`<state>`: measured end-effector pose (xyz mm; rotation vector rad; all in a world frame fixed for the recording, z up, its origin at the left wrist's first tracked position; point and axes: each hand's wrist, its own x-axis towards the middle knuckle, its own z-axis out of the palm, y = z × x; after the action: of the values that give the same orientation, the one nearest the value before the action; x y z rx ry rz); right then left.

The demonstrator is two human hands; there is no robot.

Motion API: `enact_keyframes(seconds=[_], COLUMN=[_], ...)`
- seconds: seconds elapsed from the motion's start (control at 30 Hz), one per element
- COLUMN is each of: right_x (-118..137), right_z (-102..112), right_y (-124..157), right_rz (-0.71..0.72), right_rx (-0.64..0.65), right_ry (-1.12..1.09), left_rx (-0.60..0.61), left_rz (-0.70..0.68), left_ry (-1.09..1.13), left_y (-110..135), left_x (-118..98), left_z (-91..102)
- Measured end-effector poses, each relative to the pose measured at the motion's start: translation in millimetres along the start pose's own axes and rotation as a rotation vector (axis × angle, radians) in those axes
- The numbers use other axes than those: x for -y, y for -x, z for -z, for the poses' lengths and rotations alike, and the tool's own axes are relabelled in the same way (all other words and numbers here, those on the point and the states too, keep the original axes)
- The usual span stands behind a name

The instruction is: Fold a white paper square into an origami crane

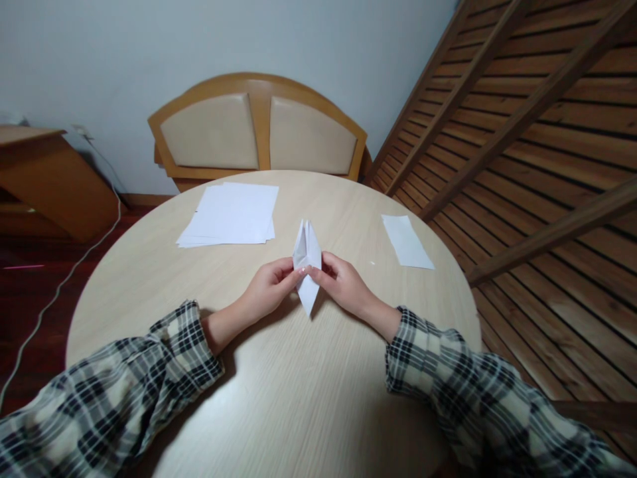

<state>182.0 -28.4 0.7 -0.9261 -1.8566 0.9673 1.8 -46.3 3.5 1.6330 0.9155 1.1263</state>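
Note:
A white folded paper shape (307,255), long and pointed at both ends, stands over the middle of the round pale wooden table (279,398). My left hand (269,287) pinches its left side, fingers closed. My right hand (343,280) pinches its right side, thumb and fingers pressed on the paper. Both sleeves are plaid.
A stack of white sheets (231,214) lies at the far left of the table. A narrow white paper strip (407,241) lies at the far right. A padded wooden chair (259,129) stands behind the table. Slatted wooden panels (537,133) lean at the right. A cable (64,282) runs along the floor at the left.

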Motion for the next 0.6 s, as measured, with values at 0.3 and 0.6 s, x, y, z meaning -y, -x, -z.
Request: enact_keyframes(seconds=[0.3,0.6], right_x=[-3.4,-5.3], right_z=[-1.0,-8.7], right_y=[-1.4,0.7], right_rz=[-0.011,-0.050], right_rx=[0.062,0.073], right_ry=[-0.165,-0.298], left_rx=[0.048,0.057], left_rz=[0.010,0.028], left_ry=[0.014,0.058], left_y=[1.6,0.0], left_x=[-1.2,4.9], left_z=[-0.2,-0.4])
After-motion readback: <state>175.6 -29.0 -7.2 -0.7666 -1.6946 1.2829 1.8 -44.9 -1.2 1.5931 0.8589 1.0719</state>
